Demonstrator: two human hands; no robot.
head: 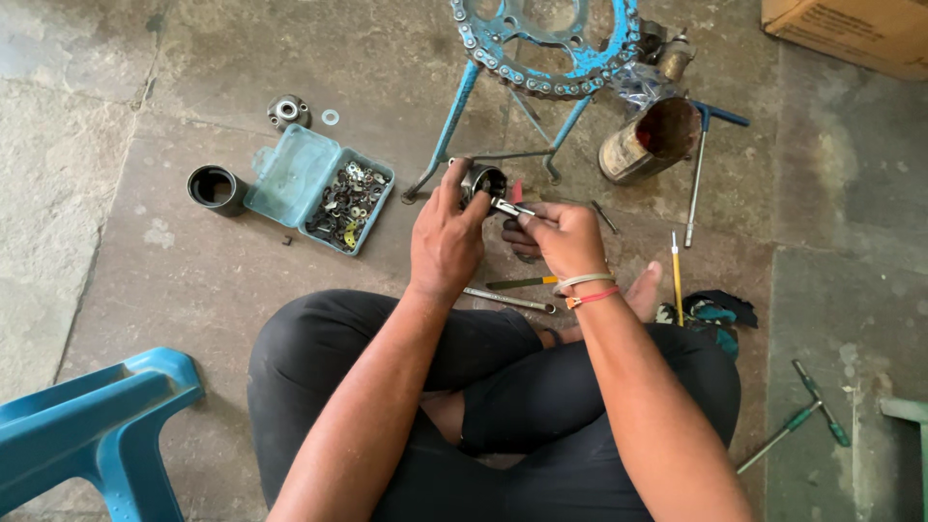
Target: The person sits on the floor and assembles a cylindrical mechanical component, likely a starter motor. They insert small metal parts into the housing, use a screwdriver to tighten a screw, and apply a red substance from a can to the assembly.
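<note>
My left hand (447,237) is wrapped around a small dark cylindrical metal part (482,179), so my fingers cover most of its body and only the open round end shows above them. My right hand (563,237) is closed on a slim metal tool (510,207) whose tip reaches into that part; my palm hides the handle, and I cannot make out what kind of tip it has. Both are held above the stone floor (174,280), in front of my crossed legs. Just behind the part stands a blue metal stand (454,121) carrying a sprocket with chain (541,58), cut off by the top edge. To the left lies an open blue plastic box (319,188) full of small washers and bits too tiny to sort out, with a black ring-shaped sleeve (215,187) beside it. A rusty can (650,143) lies on its side to the right, near a long T-handle wrench (698,169). A wrench (507,300) lies just under my wrists, and a blue plastic stool (97,425) is cut off at the lower left.
</note>
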